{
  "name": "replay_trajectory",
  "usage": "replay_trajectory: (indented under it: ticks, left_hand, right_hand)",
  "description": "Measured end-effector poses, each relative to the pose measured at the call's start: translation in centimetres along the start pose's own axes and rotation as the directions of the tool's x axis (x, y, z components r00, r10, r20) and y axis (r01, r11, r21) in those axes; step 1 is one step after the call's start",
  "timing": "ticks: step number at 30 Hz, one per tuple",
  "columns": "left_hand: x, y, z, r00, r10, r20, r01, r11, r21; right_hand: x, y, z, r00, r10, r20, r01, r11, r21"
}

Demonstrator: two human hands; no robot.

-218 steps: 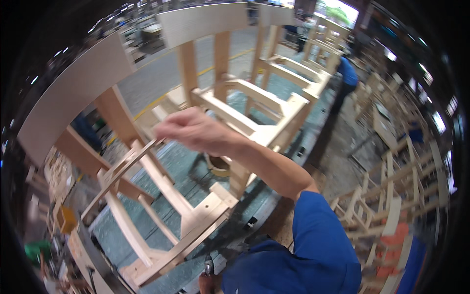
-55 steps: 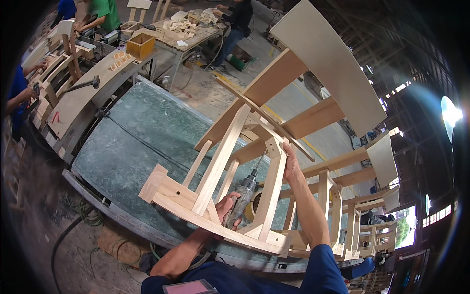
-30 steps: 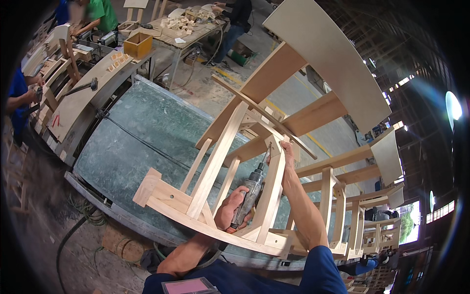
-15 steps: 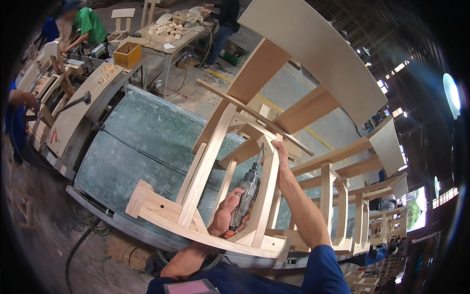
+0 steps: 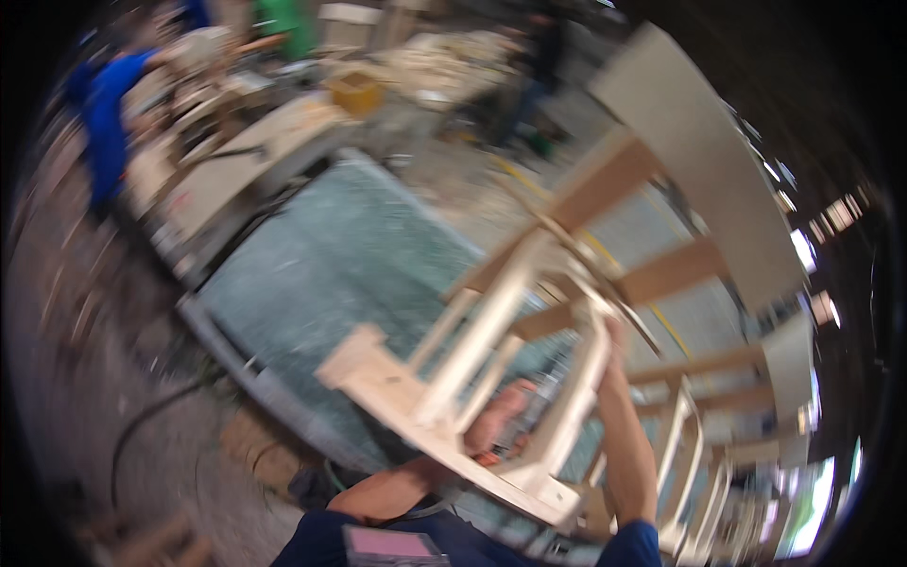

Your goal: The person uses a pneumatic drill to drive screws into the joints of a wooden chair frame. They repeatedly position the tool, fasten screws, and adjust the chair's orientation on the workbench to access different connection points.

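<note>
A pale wooden chair frame (image 5: 501,307) stands tilted in front of me, with a wide curved panel (image 5: 694,142) at its far end. Inside the frame, my left hand (image 5: 499,419) is wrapped around a grey pneumatic screwdriver (image 5: 542,402), whose outline is smeared by motion. The tool points up toward the joint of the rail and the right leg; its tip is blurred. At the top of that leg, my right hand (image 5: 614,345) grips the wood, its fingers partly hidden behind it.
Beneath the frame lies a green-grey conveyor table (image 5: 312,255). More chair frames (image 5: 675,435) line up to the right. A bench (image 5: 246,175) at upper left bears a hammer (image 5: 231,153) and a yellow box (image 5: 355,94). A person in blue (image 5: 109,118) works beyond it. A hose (image 5: 128,416) trails on the floor.
The view has swung, so the whole scene appears shifted, the chair frame lower and to the right. Both hands keep their holds on the screwdriver and the leg.
</note>
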State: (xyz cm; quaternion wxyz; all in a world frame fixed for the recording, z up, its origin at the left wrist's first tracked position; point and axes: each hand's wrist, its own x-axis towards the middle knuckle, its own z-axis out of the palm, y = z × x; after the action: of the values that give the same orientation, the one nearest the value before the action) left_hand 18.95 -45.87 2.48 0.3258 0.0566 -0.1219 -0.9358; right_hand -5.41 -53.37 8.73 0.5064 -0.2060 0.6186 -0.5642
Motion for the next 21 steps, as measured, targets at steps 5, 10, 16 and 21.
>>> replay_trajectory:
  ticks: [5,10,16,21]
  left_hand:
    - [1.3,-3.4,-1.6,0.996,0.075,0.055,-0.082,0.988,0.127]
    - [0.1,-6.1,-6.1,0.991,0.109,-0.073,-0.09,0.969,0.23]
    - [-2.1,-6.1,-8.5,0.955,0.204,-0.217,-0.143,0.954,0.265]
    - [-4.2,-4.3,-6.9,0.937,0.251,-0.245,-0.175,0.94,0.293]
  right_hand:
    - [-1.0,-0.3,-1.2,0.983,-0.091,0.159,0.128,0.963,-0.238]
    - [-1.0,-3.5,-8.8,0.989,0.097,0.109,-0.079,0.985,-0.155]
    - [-2.5,-5.5,-11.0,0.983,0.058,0.172,-0.039,0.993,-0.115]
    - [-3.6,-6.1,-6.4,0.925,0.024,0.378,-0.057,0.996,0.074]
